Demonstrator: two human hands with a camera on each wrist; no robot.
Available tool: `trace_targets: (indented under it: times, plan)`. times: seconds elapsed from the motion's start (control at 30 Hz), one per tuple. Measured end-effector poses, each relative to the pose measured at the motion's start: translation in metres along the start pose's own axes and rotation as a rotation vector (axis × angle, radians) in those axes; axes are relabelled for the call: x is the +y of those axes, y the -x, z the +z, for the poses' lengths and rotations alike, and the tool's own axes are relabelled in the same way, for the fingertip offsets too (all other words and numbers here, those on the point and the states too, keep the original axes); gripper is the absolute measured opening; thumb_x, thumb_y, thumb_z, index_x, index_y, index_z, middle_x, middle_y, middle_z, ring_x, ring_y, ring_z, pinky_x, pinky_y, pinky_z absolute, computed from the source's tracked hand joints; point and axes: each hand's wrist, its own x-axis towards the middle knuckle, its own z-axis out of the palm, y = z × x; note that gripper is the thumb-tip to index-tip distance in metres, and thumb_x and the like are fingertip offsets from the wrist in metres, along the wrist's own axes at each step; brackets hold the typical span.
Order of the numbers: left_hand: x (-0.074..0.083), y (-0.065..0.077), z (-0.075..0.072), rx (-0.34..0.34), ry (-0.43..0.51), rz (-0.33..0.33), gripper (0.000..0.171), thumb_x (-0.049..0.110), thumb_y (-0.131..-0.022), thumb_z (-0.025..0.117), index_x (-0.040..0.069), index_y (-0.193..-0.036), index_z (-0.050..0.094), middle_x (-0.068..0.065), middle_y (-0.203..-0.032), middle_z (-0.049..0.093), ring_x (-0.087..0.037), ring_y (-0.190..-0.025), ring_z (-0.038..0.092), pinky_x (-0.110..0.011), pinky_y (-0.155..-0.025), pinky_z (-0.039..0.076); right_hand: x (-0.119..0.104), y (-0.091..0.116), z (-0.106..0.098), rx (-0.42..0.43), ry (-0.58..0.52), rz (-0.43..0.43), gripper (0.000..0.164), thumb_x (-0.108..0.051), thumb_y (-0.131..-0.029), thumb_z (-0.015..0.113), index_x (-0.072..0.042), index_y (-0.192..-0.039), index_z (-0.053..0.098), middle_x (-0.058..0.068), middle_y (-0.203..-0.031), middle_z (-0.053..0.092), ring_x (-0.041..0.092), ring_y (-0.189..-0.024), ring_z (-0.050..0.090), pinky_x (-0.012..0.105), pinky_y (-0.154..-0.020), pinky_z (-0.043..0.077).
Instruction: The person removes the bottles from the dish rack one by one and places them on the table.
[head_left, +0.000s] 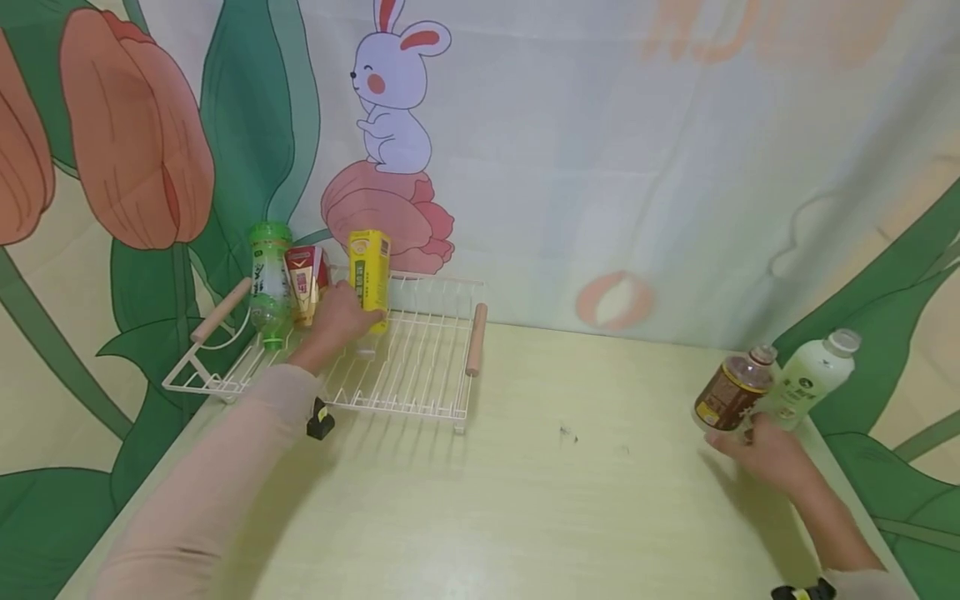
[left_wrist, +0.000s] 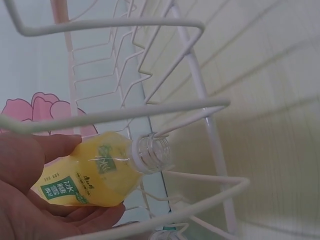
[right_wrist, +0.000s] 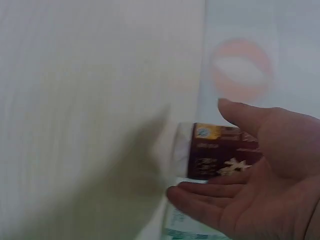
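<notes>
Printed rabbit [head_left: 395, 137], orange tulip [head_left: 133, 137], pale table [head_left: 540, 500]

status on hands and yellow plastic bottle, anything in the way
Left hand grips yellow plastic bottle, neck down at white wire rack. Right hand beside brown-labelled clear plastic bottle. Nearest obstacle: rack wires.

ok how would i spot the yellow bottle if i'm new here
Find the white wire rack on the left of the table. There the left hand grips the yellow bottle, neck down. Its yellow colour sets it apart from the red container and the green bottle to its left.
</notes>
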Motion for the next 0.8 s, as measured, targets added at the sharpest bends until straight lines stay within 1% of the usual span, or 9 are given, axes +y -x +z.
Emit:
trace_targets:
  times: [0.1, 0.23, 0.3, 0.4, 0.47, 0.57, 0.67, 0.73, 0.8]
  plan:
    - [-0.001, 0.004, -0.004, 0.006, 0.007, 0.019, 0.065, 0.031, -0.098, 0.075, -0.006, -0.141, 0.043, -0.023, -0.12, 0.058, -0.037, -0.105, 0.062, -0.046, -0.09, 0.058, -0.015, 0.004, -0.008, -0.076, 0.035, -0.018, 0.088, -0.054, -0.107, 0.055, 0.026, -0.14, 0.037, 0.05, -0.129, 0.054, 0.065, -0.114, 0.058, 0.065, -0.085, 0.055]
    - [0.001, 0.009, -0.012, 0.008, 0.03, 0.051, 0.062, 0.032, -0.099, 0.072, -0.005, -0.14, 0.044, -0.022, -0.118, 0.058, -0.036, -0.102, 0.061, -0.044, -0.085, 0.057, -0.036, 0.008, -0.015, -0.135, 0.036, -0.055, 0.086, -0.058, -0.109, 0.049, 0.022, -0.141, 0.04, 0.042, -0.124, 0.062, 0.052, -0.107, 0.066, 0.056, -0.078, 0.058]
    - [0.005, 0.011, -0.015, -0.003, 0.049, 0.067, 0.064, 0.032, -0.099, 0.072, -0.004, -0.143, 0.043, -0.022, -0.121, 0.058, -0.036, -0.104, 0.061, -0.045, -0.087, 0.058, -0.046, 0.011, -0.018, -0.155, 0.025, -0.076, 0.083, -0.057, -0.109, 0.05, 0.02, -0.139, 0.043, 0.036, -0.12, 0.064, 0.046, -0.104, 0.067, 0.052, -0.077, 0.058]
    - [0.014, 0.016, -0.019, -0.013, 0.055, 0.1, 0.066, 0.031, -0.098, 0.075, -0.001, -0.147, 0.043, -0.021, -0.126, 0.059, -0.037, -0.108, 0.063, -0.048, -0.092, 0.059, -0.062, 0.017, -0.02, -0.165, 0.003, -0.127, 0.076, -0.054, -0.109, 0.053, 0.016, -0.137, 0.046, 0.031, -0.123, 0.064, 0.045, -0.111, 0.065, 0.054, -0.082, 0.058]
    - [0.02, 0.018, -0.02, -0.004, 0.057, 0.141, 0.066, 0.029, -0.097, 0.076, 0.0, -0.148, 0.045, -0.021, -0.129, 0.06, -0.038, -0.109, 0.064, -0.05, -0.093, 0.06, -0.074, 0.02, -0.02, -0.158, -0.01, -0.175, 0.071, -0.051, -0.108, 0.057, 0.013, -0.137, 0.048, 0.031, -0.127, 0.063, 0.049, -0.117, 0.063, 0.058, -0.087, 0.057]
    - [0.031, 0.026, -0.021, 0.026, 0.053, 0.211, 0.065, 0.027, -0.095, 0.079, 0.002, -0.147, 0.048, -0.019, -0.129, 0.062, -0.037, -0.109, 0.066, -0.052, -0.09, 0.061, -0.09, 0.021, -0.02, -0.122, -0.007, -0.263, 0.072, -0.049, -0.106, 0.062, 0.011, -0.142, 0.047, 0.033, -0.137, 0.06, 0.053, -0.126, 0.059, 0.065, -0.095, 0.053]
    - [0.042, 0.036, -0.022, 0.035, 0.047, 0.288, 0.067, 0.026, -0.094, 0.081, 0.004, -0.148, 0.048, -0.016, -0.131, 0.063, -0.036, -0.108, 0.065, -0.053, -0.089, 0.061, -0.106, 0.021, -0.023, -0.067, 0.012, -0.342, 0.079, -0.047, -0.104, 0.066, 0.013, -0.151, 0.043, 0.035, -0.145, 0.055, 0.053, -0.131, 0.056, 0.068, -0.1, 0.049]
    - [0.05, 0.044, -0.023, 0.034, 0.041, 0.338, 0.068, 0.024, -0.093, 0.082, 0.006, -0.15, 0.049, -0.014, -0.131, 0.064, -0.035, -0.107, 0.065, -0.052, -0.088, 0.061, -0.117, 0.02, -0.026, -0.029, 0.021, -0.38, 0.081, -0.048, -0.103, 0.068, 0.012, -0.152, 0.042, 0.033, -0.149, 0.052, 0.052, -0.133, 0.054, 0.068, -0.103, 0.048]
    - [0.058, 0.052, -0.023, 0.03, 0.035, 0.396, 0.07, 0.022, -0.092, 0.083, 0.008, -0.152, 0.049, -0.013, -0.133, 0.064, -0.033, -0.108, 0.063, -0.052, -0.091, 0.06, -0.128, 0.019, -0.029, 0.007, 0.039, -0.407, 0.083, -0.048, -0.102, 0.07, 0.011, -0.153, 0.042, 0.033, -0.151, 0.05, 0.052, -0.134, 0.052, 0.068, -0.104, 0.046]
